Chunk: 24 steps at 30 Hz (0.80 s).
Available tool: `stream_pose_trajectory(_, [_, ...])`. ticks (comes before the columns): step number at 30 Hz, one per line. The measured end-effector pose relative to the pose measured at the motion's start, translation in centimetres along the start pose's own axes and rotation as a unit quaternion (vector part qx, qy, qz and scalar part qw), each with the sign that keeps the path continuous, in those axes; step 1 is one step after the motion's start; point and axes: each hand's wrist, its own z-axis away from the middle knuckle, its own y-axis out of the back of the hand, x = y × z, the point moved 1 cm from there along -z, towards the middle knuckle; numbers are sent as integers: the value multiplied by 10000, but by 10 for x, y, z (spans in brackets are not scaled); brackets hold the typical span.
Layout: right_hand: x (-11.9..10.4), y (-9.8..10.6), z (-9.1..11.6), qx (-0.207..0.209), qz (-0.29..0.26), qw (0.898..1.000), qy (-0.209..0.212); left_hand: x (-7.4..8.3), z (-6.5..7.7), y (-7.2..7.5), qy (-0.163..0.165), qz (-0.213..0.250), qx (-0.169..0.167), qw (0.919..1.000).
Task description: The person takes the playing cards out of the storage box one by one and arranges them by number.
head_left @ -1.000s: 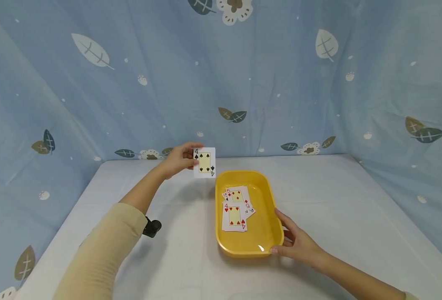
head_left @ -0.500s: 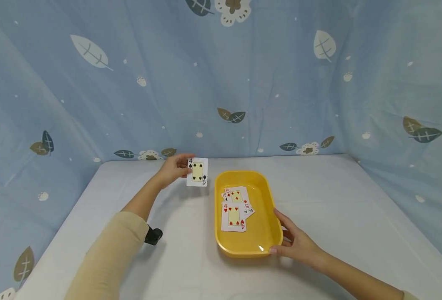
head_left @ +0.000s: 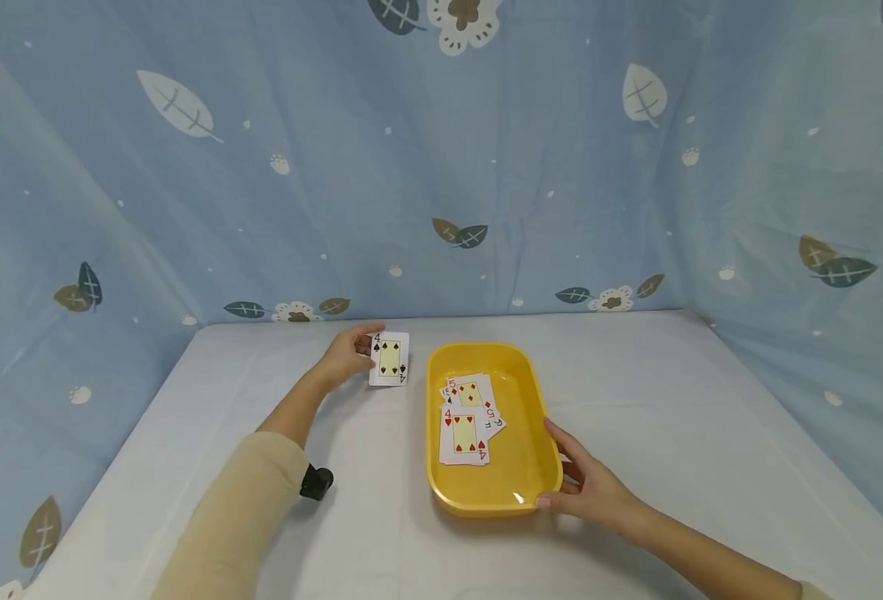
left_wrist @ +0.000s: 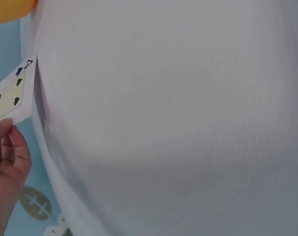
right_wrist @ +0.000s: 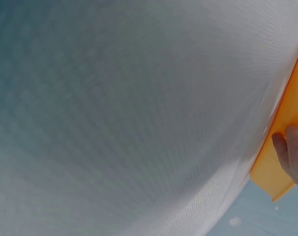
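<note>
My left hand (head_left: 342, 360) pinches a four of spades playing card (head_left: 389, 359) by its left edge, low over the far left part of the table. In the left wrist view the card (left_wrist: 13, 96) tilts face out between thumb and fingers, with one corner close to the white cloth. My right hand (head_left: 595, 492) holds the near right corner of a yellow plastic basin (head_left: 520, 467), thumb at the front and fingers along the side. Inside lie several face-up cards, a four of hearts (head_left: 465, 435) overlapping a five of diamonds (head_left: 471, 393).
A white cloth (head_left: 366, 533) covers the table. Blue curtain fabric (head_left: 441, 150) with leaf prints rises behind it and on both sides. A black wrist camera (head_left: 317, 482) sits by the left sleeve (head_left: 242, 508).
My left hand has lowered the four of spades toward the table and moved it left, away from the basin. The right hand and basin stay in place.
</note>
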Motion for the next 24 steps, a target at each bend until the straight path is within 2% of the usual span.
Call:
stream_pose_trajectory(3, [0,0,0,16,24,10000,5,-3,0,-3,121,28,80,9999])
stream_pose_trajectory(9, [0,-1,0,46,48,10000,3,-9,-5,-9,215,-319,51,9992])
stream_pose_trajectory(16, [0,0,-1,31,95,9999,45,-10,-7,-16,583,-444,-248,9970])
stream_pose_trajectory(24, [1,-1,-1,24,112,9999,43,-13,-7,-19,507,-967,-613,9921])
